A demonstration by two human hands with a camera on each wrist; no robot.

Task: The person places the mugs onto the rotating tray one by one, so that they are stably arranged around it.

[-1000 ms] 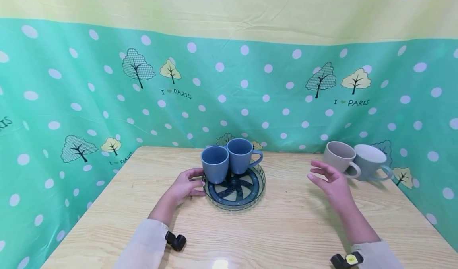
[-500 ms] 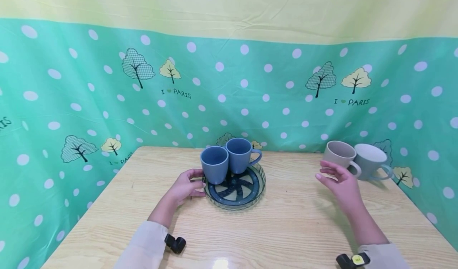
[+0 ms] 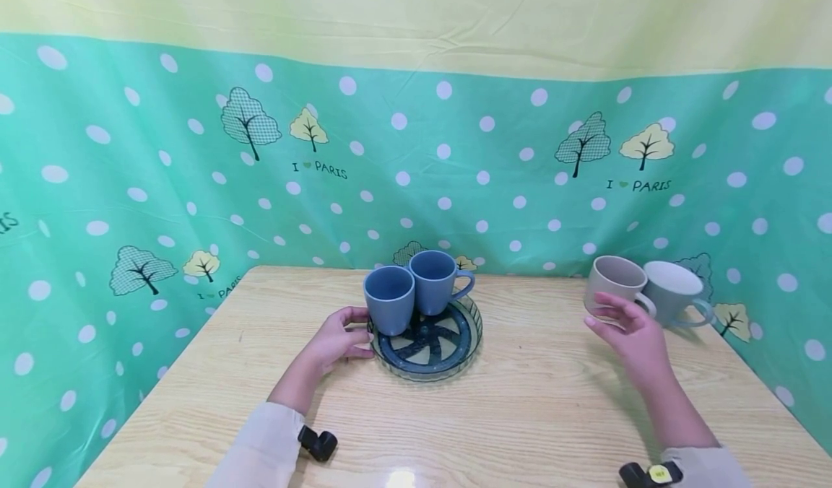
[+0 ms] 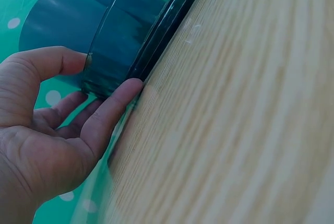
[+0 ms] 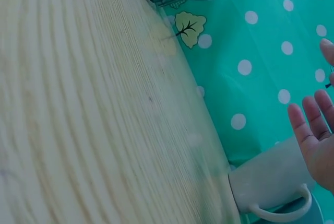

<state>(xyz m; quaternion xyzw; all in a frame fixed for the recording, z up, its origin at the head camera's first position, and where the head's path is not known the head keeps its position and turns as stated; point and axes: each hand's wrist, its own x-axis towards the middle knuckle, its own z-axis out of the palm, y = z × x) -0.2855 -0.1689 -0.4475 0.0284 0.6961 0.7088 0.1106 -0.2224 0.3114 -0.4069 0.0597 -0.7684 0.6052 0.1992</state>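
Note:
A round clear glass tray with a dark blue spoked pattern bears two blue mugs, a nearer one and a farther one whose handle points right. My left hand holds the tray's left side. In the left wrist view, the thumb bends onto the glass rim and a finger lies low along its side. My right hand, fingers loosely bent and holding nothing, hovers in front of a grey-beige mug, overlapping its lower part. A pale blue-grey mug stands right beside that one.
The wooden table reaches back to a green dotted curtain hanging close behind the mugs and along both sides. Small black devices sit on both sleeves, at the left wrist and the right wrist.
My right hand has moved to the right, from the left of the grey-beige mug to in front of it. My left hand stays at the tray, and the mugs have hardly shifted.

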